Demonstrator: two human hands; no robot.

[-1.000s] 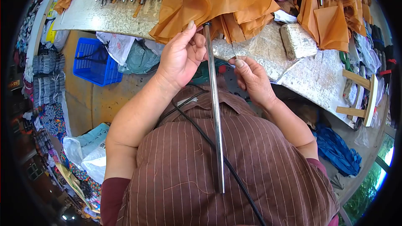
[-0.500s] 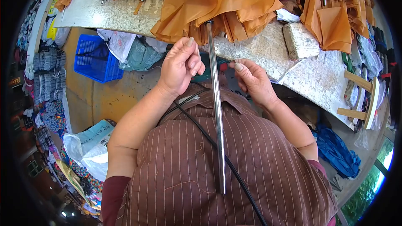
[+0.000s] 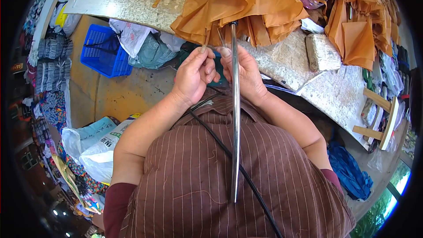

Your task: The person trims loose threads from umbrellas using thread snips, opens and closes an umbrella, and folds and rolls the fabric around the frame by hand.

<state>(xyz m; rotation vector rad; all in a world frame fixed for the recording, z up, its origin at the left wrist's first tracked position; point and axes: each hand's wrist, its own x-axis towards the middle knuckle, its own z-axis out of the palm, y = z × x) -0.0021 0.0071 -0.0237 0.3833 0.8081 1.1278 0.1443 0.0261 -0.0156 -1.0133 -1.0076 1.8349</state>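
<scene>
An orange umbrella canopy hangs over the front edge of the worktable, with its metal shaft running down to the striped apron. Left of the shaft, my left hand pinches something too small to make out, just under the canopy's lower edge. My right hand is partly behind the shaft, its thumb and finger closed close to the left fingertips. A thin, thread-like or needle-like thing rises from the right fingertips toward the fabric; which it is I cannot tell.
More orange umbrellas lie at the back left and right of the worktable. A pale worn block rests on it. A blue crate and bags stand at the left. A black cable crosses the apron.
My right hand has moved left, behind the shaft, and come close to my left hand. The canopy and shaft's upper end have shifted right in view, along with the table.
</scene>
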